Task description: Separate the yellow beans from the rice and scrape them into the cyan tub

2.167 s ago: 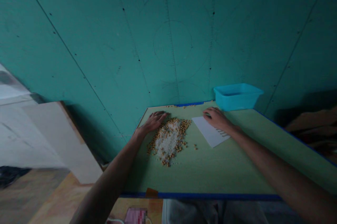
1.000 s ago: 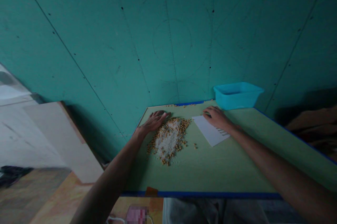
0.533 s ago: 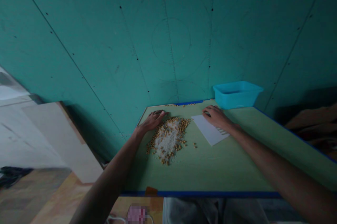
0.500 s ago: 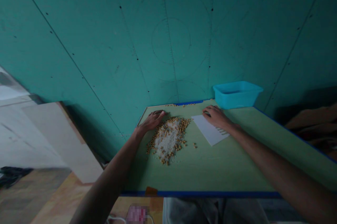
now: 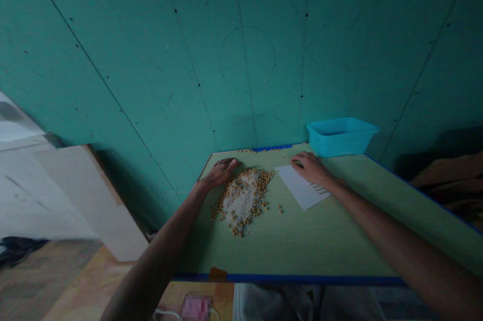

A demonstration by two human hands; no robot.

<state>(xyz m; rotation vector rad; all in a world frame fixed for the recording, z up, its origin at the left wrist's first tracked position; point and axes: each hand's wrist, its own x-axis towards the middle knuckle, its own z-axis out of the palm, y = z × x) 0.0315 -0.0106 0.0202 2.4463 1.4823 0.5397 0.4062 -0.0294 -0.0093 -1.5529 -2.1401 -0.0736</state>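
Observation:
A heap of white rice mixed with yellow beans (image 5: 243, 199) lies on the green table (image 5: 302, 240). My left hand (image 5: 221, 172) rests flat at the heap's far left edge, fingers stretched out and touching the beans. My right hand (image 5: 310, 167) lies on the far corner of a white slotted card (image 5: 302, 187), fingers curled down onto it, holding nothing lifted. A light blue plastic tub (image 5: 339, 136) stands just behind the right hand, against the wall.
A teal wall (image 5: 241, 59) rises right behind the table. Several stray beans (image 5: 264, 150) lie along the table's far blue-edged rim. A white board (image 5: 75, 200) leans at the left. Brown objects (image 5: 449, 180) sit to the right of the table.
Both hands stay where they were, on the heap's edge and on the card. Only the camera shifts slightly.

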